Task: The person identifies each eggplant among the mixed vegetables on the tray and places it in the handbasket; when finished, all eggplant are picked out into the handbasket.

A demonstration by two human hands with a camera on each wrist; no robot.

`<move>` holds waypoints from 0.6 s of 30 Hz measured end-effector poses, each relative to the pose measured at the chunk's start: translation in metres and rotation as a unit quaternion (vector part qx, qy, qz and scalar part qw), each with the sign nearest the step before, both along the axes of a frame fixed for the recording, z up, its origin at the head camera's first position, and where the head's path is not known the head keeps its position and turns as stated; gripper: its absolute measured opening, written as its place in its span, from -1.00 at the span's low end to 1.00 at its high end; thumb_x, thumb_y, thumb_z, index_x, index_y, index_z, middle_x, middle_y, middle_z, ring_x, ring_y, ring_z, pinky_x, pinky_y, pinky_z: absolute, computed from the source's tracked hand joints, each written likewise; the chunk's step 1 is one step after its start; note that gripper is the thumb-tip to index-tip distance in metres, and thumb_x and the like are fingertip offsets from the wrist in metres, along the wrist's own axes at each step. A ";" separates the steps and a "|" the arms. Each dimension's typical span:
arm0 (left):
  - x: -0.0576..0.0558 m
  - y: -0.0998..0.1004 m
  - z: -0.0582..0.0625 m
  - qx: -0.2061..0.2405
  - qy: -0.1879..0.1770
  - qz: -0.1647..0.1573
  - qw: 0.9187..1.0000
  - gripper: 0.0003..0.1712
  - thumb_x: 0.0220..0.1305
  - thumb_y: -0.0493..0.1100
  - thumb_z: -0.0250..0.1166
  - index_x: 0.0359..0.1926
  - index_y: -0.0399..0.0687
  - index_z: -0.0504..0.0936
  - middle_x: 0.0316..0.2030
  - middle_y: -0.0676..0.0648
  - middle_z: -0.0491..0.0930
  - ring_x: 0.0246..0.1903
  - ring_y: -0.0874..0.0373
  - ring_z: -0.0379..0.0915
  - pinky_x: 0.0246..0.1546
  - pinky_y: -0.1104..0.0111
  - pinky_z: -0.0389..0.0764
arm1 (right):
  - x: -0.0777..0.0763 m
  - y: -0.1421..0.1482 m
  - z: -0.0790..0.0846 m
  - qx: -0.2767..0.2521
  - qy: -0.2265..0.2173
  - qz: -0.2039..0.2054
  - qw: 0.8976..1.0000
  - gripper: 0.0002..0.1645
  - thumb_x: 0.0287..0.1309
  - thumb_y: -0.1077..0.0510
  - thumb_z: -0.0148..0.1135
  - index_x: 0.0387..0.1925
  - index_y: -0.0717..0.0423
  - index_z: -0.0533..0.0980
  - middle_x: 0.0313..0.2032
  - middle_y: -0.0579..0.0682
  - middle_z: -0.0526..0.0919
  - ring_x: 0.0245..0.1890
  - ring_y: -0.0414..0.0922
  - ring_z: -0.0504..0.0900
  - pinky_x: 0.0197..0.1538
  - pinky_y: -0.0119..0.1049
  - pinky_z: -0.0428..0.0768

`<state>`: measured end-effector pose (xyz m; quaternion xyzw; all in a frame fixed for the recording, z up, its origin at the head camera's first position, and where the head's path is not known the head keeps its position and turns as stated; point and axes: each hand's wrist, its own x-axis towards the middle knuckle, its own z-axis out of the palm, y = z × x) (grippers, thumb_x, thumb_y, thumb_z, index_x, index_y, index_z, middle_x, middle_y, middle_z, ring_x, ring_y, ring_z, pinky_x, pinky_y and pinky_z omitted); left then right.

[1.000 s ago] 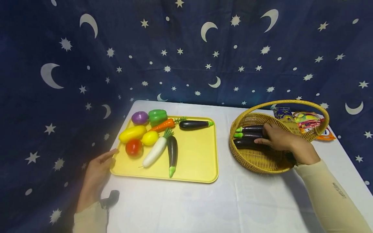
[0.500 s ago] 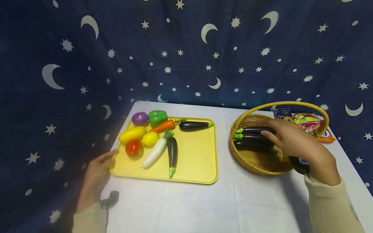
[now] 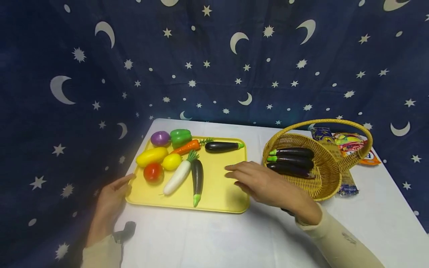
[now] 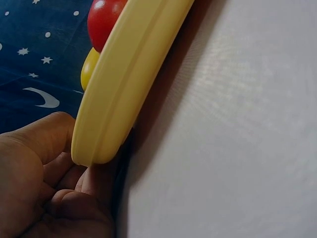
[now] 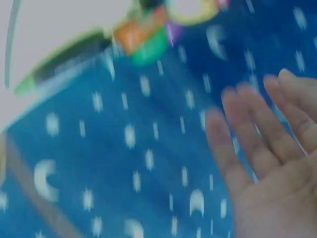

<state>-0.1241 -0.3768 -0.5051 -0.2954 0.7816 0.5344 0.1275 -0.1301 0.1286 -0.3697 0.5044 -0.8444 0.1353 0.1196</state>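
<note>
Yellow tray (image 3: 219, 190), centre-left of frame, left rim pinched by left hand (image 3: 112, 199); right hand (image 3: 259, 182) over right rim, fingers extended; free room between lower eggplant (image 3: 197, 178) and right rim; narrow tablecloth (image 3: 255, 149) gap before basket (image 3: 324, 160), frame right.

Yellow rectangular produce-laden tray (image 3: 216, 186) on a white table (image 3: 201, 238)

The left fingers (image 4: 96, 183) pinch a corner of the yellow tray (image 4: 119, 89); a red piece (image 4: 103, 22) and a yellow piece (image 4: 88, 68) show past its rim, before blue starry cloth (image 4: 29, 69).
</note>
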 end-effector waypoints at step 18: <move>0.001 -0.005 -0.005 0.011 0.031 -0.009 0.999 -0.42 0.57 0.01 0.15 0.55 0.34 0.45 0.65 0.09 0.25 0.70 -0.08 0.00 0.67 -0.14 0.17 | -0.012 -0.116 -0.072 0.194 0.115 0.053 0.973 -0.69 0.45 0.26 0.22 0.05 -0.23 0.57 0.12 -0.15 0.57 0.24 -0.12 0.50 0.38 -0.14 0.59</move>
